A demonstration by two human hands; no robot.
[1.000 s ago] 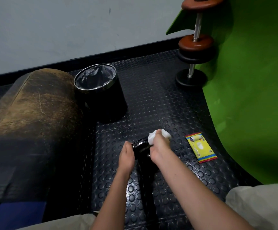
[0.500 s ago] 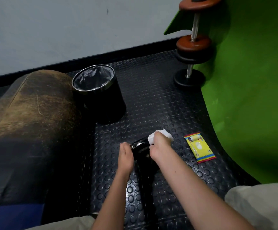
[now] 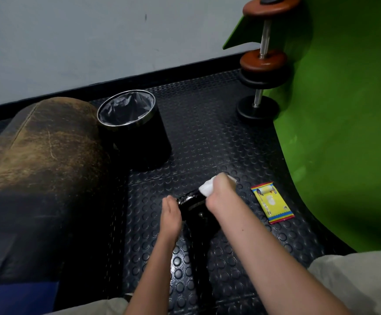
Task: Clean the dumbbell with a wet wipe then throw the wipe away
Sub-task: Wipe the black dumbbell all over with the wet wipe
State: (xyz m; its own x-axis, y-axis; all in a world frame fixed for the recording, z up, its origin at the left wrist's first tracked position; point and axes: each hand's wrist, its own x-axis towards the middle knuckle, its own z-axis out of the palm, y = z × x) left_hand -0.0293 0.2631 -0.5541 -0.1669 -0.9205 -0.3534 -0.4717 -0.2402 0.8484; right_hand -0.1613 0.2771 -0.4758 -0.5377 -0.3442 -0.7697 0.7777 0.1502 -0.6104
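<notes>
Black dumbbell (image 3: 193,204) between both hands, wipe (image 3: 206,188) pressed on top.

Worn brown padded roll (image 3: 39,151) at left on bumpy black floor mat (image 3: 207,137). Green sheet (image 3: 344,110) curves up at right. Tall bar with brown and black round weights (image 3: 263,62) stands by green sheet. Grey wall (image 3: 94,42) behind.

White wipe (image 3: 207,188) (black dumbbell (image 3: 193,204))
</notes>
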